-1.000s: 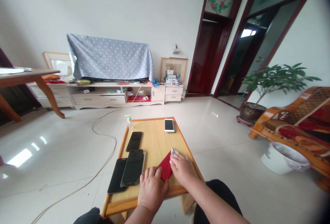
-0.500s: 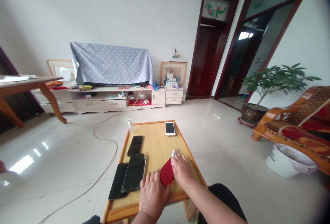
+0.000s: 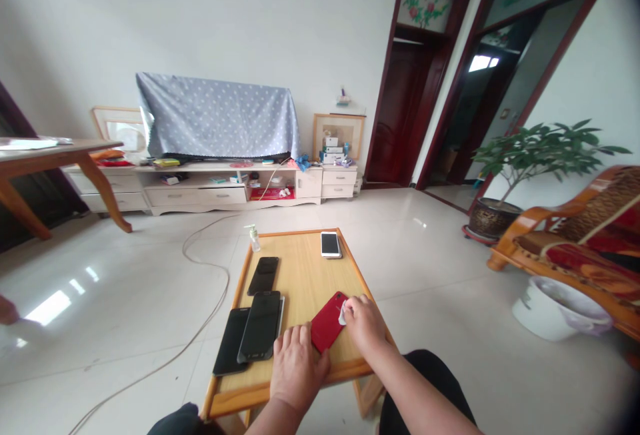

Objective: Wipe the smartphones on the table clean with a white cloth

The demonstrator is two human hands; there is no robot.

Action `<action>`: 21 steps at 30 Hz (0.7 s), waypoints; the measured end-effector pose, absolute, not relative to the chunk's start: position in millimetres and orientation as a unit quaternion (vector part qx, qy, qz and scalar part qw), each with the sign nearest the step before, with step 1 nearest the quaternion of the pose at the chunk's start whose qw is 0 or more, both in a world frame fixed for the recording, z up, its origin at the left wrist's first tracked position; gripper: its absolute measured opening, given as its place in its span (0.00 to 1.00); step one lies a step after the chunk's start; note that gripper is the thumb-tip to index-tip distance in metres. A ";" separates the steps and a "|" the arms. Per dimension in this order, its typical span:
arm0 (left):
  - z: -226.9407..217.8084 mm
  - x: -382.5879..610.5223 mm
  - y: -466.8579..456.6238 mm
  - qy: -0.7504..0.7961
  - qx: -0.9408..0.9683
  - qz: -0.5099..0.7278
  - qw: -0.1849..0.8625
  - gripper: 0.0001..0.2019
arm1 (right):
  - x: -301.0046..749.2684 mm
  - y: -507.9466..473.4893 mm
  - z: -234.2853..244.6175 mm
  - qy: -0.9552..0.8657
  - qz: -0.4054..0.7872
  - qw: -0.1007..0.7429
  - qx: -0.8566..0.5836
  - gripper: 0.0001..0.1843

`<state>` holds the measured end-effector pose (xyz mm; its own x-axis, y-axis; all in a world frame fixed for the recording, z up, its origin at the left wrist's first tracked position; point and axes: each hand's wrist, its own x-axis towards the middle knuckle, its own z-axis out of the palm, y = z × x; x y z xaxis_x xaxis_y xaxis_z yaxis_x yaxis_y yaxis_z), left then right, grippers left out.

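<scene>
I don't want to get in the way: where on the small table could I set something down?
The widest bare patch of the small table lies between the dark phones, white phone and red phone, reaching the far edge beside the pump bottle. Crowded: near left, where dark phones overlap, and around the left hand and right hand.

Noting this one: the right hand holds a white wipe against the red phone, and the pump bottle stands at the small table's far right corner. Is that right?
Not quite: the head view shows the pump bottle at the small table's far left corner. The right hand does hold a white wipe against the red phone.
</scene>
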<state>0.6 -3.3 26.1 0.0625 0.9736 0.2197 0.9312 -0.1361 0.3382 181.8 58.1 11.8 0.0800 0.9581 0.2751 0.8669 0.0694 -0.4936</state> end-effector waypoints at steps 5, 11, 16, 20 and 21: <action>17.4 -3.0 0.0 0.648 0.731 0.207 0.056 0.20 | 150.1 32.9 -1.1 -0.788 0.071 0.245 -0.560 0.14; 21.0 -1.6 0.9 0.650 0.731 0.199 0.060 0.21 | 188.5 71.9 10.7 -0.710 0.064 0.240 -0.659 0.12; 26.8 0.7 -0.2 0.655 0.727 0.197 0.065 0.21 | 184.4 58.5 5.9 -0.716 0.049 0.237 -0.655 0.10; 30.0 0.8 -0.4 0.662 0.723 0.185 0.069 0.18 | 161.3 23.7 -7.9 -0.766 0.076 0.241 -0.591 0.08; 30.2 0.4 -0.6 0.660 0.726 0.181 0.072 0.19 | 161.3 21.5 -9.8 -0.764 0.083 0.249 -0.589 0.08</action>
